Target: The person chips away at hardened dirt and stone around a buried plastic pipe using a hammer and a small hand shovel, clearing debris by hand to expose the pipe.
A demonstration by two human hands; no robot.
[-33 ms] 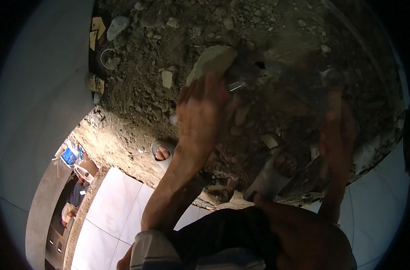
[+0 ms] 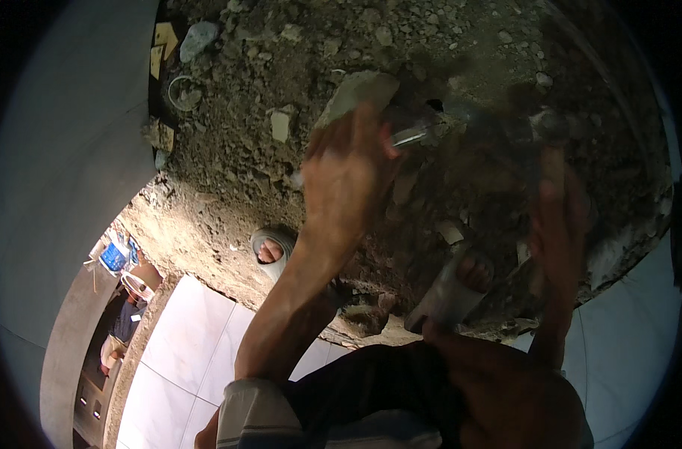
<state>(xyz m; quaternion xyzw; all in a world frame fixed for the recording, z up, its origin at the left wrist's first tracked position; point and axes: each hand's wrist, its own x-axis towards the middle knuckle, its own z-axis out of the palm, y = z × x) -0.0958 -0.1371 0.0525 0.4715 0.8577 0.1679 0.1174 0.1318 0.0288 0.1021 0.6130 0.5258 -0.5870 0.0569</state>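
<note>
My left hand (image 2: 347,176) is closed around a chisel (image 2: 410,139), with red at the grip and a shiny metal shaft pointing right over the broken ground. Just beyond its knuckles lies a large pale slab of rubble (image 2: 362,93). Over on the right, my right hand (image 2: 559,213), smeared by motion, grips the wooden handle of a hammer (image 2: 553,161). The hammer's head is blurred and stands apart from the chisel, to its right. A small dark hole (image 2: 434,105) shows in the ground near the chisel's far end, whose tip I cannot make out.
Loose stones and soil (image 2: 236,142) cover the ground. My sandalled feet, the left sandal (image 2: 275,258) and right sandal (image 2: 440,299), stand on it. White floor tiles (image 2: 180,337) border the near side. A pale wall (image 2: 64,135) rises at left; a person (image 2: 128,322) is beyond the lower-left opening.
My left hand and the chisel have shifted slightly right and away from me. The right hand with the hammer has stayed in nearly the same place.
</note>
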